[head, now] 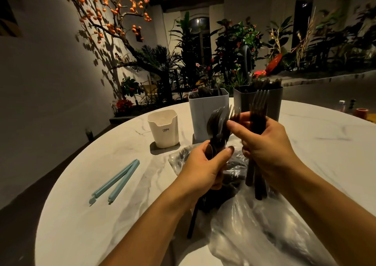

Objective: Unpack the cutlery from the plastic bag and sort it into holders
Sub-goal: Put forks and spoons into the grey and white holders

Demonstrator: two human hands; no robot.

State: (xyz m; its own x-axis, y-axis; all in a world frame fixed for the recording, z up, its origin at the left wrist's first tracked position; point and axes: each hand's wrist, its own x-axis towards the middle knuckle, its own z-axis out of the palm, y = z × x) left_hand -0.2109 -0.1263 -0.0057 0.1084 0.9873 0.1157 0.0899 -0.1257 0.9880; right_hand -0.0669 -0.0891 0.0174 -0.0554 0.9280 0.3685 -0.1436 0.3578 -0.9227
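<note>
Centre frame, above the bag (254, 225), the left hand (200, 171) grips spoons (216, 123); the right hand (264, 143), fingers curled, clutches forks (258, 111).

Dim indoor room, garden-style decor.
Round white marble table (101, 184) lit from above; plain wall (40, 82) at left with a branch of orange fruits (114, 11) casting shadows; dense green plants (234, 47) behind; dark arched window (200, 24); dark ceiling beams.
</note>
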